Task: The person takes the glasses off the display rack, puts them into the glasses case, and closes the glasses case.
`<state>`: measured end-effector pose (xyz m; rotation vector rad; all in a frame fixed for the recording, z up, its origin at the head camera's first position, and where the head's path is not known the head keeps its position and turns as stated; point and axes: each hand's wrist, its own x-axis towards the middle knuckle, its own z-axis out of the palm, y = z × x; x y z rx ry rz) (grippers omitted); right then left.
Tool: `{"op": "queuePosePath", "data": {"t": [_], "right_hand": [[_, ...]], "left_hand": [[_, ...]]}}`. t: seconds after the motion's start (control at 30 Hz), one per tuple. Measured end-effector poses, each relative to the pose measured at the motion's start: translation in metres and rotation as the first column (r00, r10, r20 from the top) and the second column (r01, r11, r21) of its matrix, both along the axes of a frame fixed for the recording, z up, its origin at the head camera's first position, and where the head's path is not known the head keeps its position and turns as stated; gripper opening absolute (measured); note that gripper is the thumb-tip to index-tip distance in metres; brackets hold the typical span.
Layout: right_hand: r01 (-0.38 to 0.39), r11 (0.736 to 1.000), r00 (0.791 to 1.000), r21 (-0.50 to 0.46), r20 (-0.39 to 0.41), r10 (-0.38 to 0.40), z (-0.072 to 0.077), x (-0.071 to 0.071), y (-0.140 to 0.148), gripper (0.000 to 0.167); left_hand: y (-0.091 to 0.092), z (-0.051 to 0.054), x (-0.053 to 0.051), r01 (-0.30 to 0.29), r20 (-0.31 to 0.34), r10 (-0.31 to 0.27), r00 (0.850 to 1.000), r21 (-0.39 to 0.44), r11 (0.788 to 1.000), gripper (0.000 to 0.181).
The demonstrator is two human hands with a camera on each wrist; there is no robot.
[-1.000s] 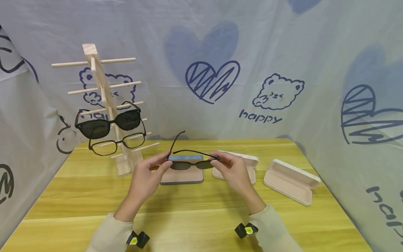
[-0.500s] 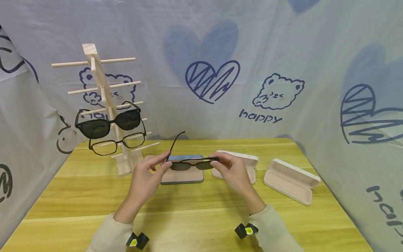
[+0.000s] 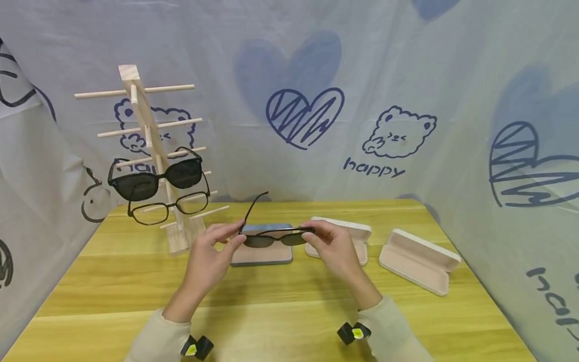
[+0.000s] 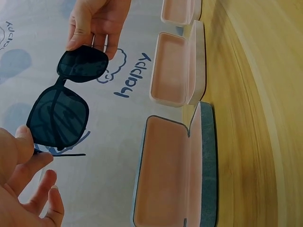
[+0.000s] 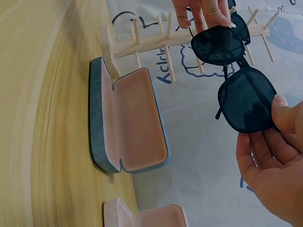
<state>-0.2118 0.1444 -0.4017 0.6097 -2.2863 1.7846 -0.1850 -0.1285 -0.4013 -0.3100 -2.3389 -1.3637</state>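
Observation:
A pair of dark-lensed sunglasses (image 3: pixel 260 241) is held in the air between both hands, over the table. My left hand (image 3: pixel 210 256) pinches the left end of the frame by the hinge, thumb in front. At the other end my right hand (image 3: pixel 334 246) pinches the right hinge in the same way. The left temple arm sticks up and away; the right one lies folded across behind the lenses. Behind the sunglasses a blue-grey glasses case (image 3: pixel 262 258) stands open, its pink lining showing, also in the left wrist view.
At the left a wooden display rack (image 3: pixel 149 115) with pegs bears black sunglasses (image 3: pixel 137 186) and, lower down, clear-lensed glasses (image 3: pixel 149 213). Two open white cases stand right of the blue one: a nearer-centre case (image 3: pixel 362 234) and a far-right case (image 3: pixel 418 261). A printed curtain (image 3: pixel 298 166) backs the table.
The right temple arm of the sunglasses has folded down from a raised angle to lie close behind the lenses. Both hands have stayed almost in place.

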Motion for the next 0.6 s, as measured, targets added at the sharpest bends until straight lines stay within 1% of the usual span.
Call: {"op": "queuePosePath", "data": {"t": [0.27, 0.5, 0.6], "right_hand": [[-0.011, 1.0, 1.0, -0.002, 0.004, 0.011, -0.0009, -0.0015, 0.0, 0.023], [-0.014, 1.0, 1.0, 0.002, 0.006, 0.014, -0.0013, -0.0023, 0.0006, 0.025], [-0.017, 1.0, 1.0, -0.003, 0.005, 0.017, -0.001, -0.0023, 0.0006, 0.026]], "left_hand": [[0.001, -0.0004, 0.0003, -0.008, -0.006, 0.008, 1.0, 0.004, 1.0, 0.033], [0.0034, -0.002, 0.0022, 0.038, -0.032, -0.037, 0.999, 0.023, 0.999, 0.029], [0.0041, -0.0025, 0.0024, 0.042, -0.042, -0.04, 0.998, 0.028, 0.999, 0.029]]}}
